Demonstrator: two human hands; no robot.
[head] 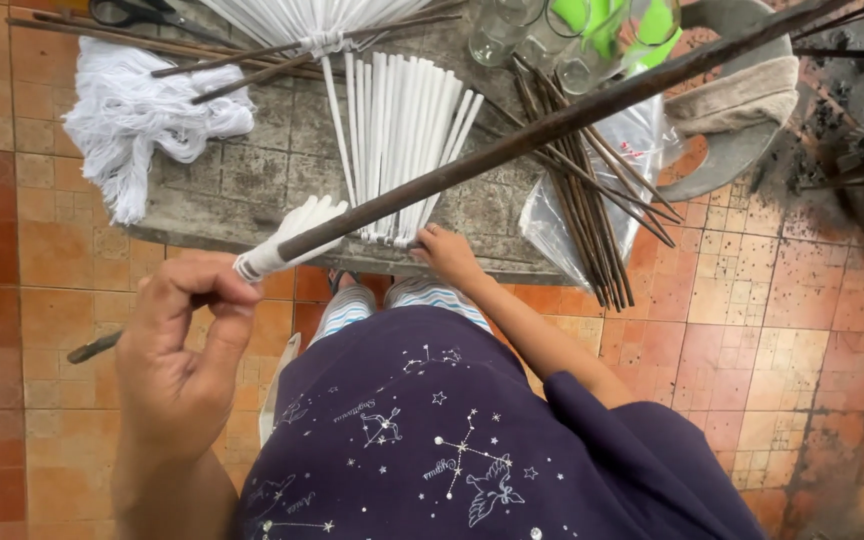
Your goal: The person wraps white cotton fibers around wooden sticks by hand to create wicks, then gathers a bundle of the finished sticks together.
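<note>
My left hand [184,352] is raised close to the camera, fingers curled around the white wrapped end [270,255] of a long dark metal rod [552,125] that slants up to the top right. My right hand [444,252] rests at the near edge of a grey stone slab [252,180], fingertips touching the lower ends of a row of white strips [402,140] bound side by side. A second fan of white strips [302,20] lies at the slab's far edge.
A bundle of white yarn [137,115] lies on the slab's left. Scissors [142,12] sit at the top left. Thin dark sticks [592,190] lie over a clear plastic bag [592,200]. Glass jars [552,35] stand at the top. Orange floor tiles surround everything.
</note>
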